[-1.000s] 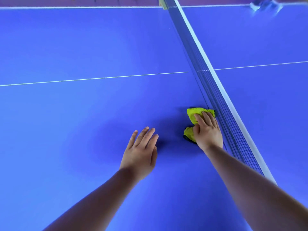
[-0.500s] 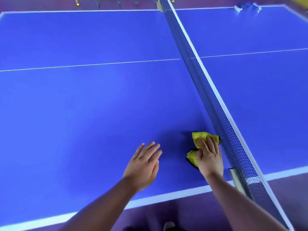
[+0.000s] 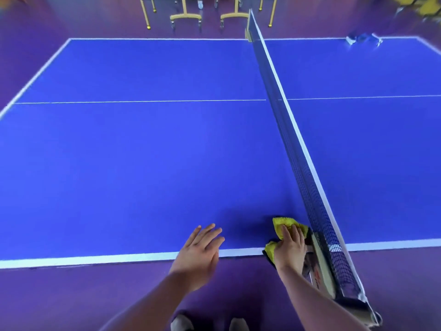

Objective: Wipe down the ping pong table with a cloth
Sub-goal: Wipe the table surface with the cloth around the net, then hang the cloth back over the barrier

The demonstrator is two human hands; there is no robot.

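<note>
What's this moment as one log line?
right hand presses yellow cloth beside net | left hand open, empty | cloth at table near edge

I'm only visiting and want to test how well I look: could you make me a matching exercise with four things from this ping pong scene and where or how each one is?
Things
1. yellow cloth
2. left hand
3. net
4. gold frames

Place or state
A. on the floor beyond the far edge of the table
B. holding nothing, fingers straight, at the near white edge
C. under the right hand, beside the net
D. stretched across the table, near side to far side

Pairs: 1-C, 2-B, 3-D, 4-A
</note>
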